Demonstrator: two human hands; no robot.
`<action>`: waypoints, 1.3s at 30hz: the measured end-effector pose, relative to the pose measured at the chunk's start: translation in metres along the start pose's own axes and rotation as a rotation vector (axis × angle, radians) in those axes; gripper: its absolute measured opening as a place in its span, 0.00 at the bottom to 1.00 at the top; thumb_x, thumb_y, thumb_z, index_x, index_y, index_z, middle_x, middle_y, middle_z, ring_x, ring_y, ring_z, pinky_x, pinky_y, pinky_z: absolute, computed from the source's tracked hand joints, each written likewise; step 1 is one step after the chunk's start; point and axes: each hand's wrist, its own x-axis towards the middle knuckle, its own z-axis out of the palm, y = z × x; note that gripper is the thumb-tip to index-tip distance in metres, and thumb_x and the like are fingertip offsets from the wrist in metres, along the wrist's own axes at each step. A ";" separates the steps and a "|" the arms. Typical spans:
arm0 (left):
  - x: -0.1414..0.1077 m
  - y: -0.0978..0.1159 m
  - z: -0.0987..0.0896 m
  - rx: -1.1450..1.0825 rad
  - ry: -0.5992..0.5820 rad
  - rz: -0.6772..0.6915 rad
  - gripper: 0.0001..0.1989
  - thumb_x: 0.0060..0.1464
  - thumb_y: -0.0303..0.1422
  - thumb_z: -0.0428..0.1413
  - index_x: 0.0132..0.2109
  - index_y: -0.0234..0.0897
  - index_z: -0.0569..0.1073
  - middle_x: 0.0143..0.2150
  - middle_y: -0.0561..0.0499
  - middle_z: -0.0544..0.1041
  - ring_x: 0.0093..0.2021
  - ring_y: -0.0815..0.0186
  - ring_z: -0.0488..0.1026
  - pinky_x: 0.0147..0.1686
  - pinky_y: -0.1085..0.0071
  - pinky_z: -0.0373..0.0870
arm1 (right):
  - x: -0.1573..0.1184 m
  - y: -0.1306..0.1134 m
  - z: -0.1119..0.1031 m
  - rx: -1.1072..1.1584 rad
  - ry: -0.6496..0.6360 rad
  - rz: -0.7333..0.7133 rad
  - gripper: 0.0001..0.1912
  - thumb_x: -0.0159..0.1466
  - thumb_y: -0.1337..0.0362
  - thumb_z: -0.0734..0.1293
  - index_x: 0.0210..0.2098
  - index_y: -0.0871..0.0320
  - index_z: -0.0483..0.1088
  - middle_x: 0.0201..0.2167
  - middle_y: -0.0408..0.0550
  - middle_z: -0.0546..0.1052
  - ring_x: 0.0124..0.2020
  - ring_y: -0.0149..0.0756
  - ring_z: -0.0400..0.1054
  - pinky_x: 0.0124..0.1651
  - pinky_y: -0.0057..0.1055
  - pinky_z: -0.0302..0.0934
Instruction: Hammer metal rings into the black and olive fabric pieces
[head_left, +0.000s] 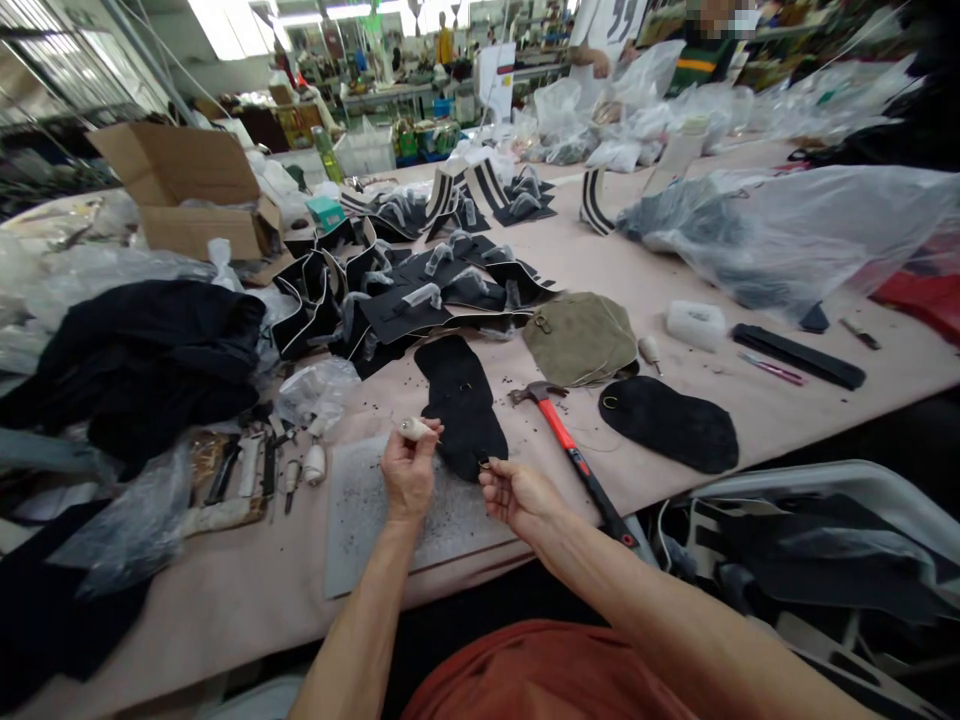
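Observation:
My left hand (409, 478) is closed round a tool with a white wrapped handle (413, 429), which looks like an awl; its tip cannot be made out. In my right hand (516, 492), thumb and finger pinch a small metal ring at the near end of a black fabric piece (456, 375). That piece lies partly over a grey board (360, 530) sprinkled with small dark bits, and a second ring shows near its middle. Right of it rests a claw hammer (559, 425) with a red and black handle. A similar black piece (671, 425) with a ring lies farther right.
Behind are olive fabric pieces (581, 338) and a heap of black panels (442, 280). Tools (247, 465) and dark cloth (142, 350) lie left, near a cardboard box (195, 225). A plastic bag (787, 225) sits right, above a filled bin (825, 480). People stand at the back.

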 end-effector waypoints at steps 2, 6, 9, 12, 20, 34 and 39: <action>-0.002 0.005 0.012 -0.069 -0.101 -0.060 0.15 0.55 0.41 0.64 0.43 0.35 0.76 0.42 0.45 0.82 0.41 0.61 0.81 0.47 0.65 0.77 | -0.002 0.007 0.007 0.010 0.041 0.040 0.13 0.71 0.69 0.59 0.30 0.62 0.67 0.17 0.40 0.73 0.13 0.24 0.64 0.19 0.22 0.58; 0.000 0.001 0.024 -0.137 -0.228 -0.218 0.18 0.52 0.42 0.67 0.43 0.34 0.74 0.40 0.45 0.82 0.39 0.59 0.82 0.44 0.63 0.78 | -0.003 0.015 0.007 -0.086 0.061 0.053 0.11 0.71 0.67 0.60 0.32 0.62 0.68 0.20 0.42 0.75 0.14 0.25 0.64 0.20 0.23 0.58; 0.001 -0.008 0.021 -0.112 -0.273 -0.259 0.20 0.51 0.44 0.67 0.42 0.34 0.73 0.39 0.44 0.82 0.38 0.59 0.82 0.41 0.65 0.78 | 0.000 0.019 -0.013 -0.484 -0.005 -0.151 0.12 0.69 0.64 0.61 0.32 0.61 0.71 0.24 0.47 0.77 0.18 0.29 0.67 0.23 0.27 0.60; 0.001 -0.011 0.018 -0.116 -0.269 -0.254 0.21 0.51 0.45 0.66 0.42 0.34 0.72 0.39 0.44 0.82 0.38 0.59 0.82 0.40 0.65 0.78 | 0.005 0.023 -0.038 -1.027 0.003 -0.821 0.09 0.66 0.67 0.64 0.40 0.59 0.76 0.35 0.52 0.80 0.32 0.37 0.73 0.37 0.33 0.66; -0.011 -0.003 0.017 -0.076 -0.258 -0.226 0.21 0.52 0.45 0.66 0.42 0.33 0.72 0.37 0.45 0.82 0.36 0.60 0.82 0.40 0.65 0.79 | 0.032 0.039 -0.065 -1.571 0.037 -1.538 0.20 0.68 0.71 0.61 0.57 0.56 0.72 0.55 0.55 0.74 0.50 0.45 0.65 0.50 0.43 0.62; -0.017 -0.009 0.019 -0.057 -0.203 -0.220 0.23 0.52 0.48 0.66 0.43 0.34 0.71 0.37 0.44 0.82 0.36 0.59 0.82 0.38 0.65 0.79 | 0.037 0.047 -0.068 -1.465 0.050 -1.556 0.20 0.69 0.71 0.59 0.57 0.55 0.73 0.56 0.54 0.74 0.53 0.46 0.65 0.53 0.44 0.61; -0.018 -0.010 0.019 -0.068 -0.174 -0.237 0.25 0.51 0.49 0.66 0.43 0.33 0.71 0.36 0.44 0.82 0.36 0.59 0.82 0.38 0.65 0.80 | 0.039 0.048 -0.070 -1.399 0.021 -1.567 0.19 0.69 0.71 0.59 0.56 0.57 0.73 0.56 0.54 0.74 0.54 0.45 0.64 0.55 0.45 0.61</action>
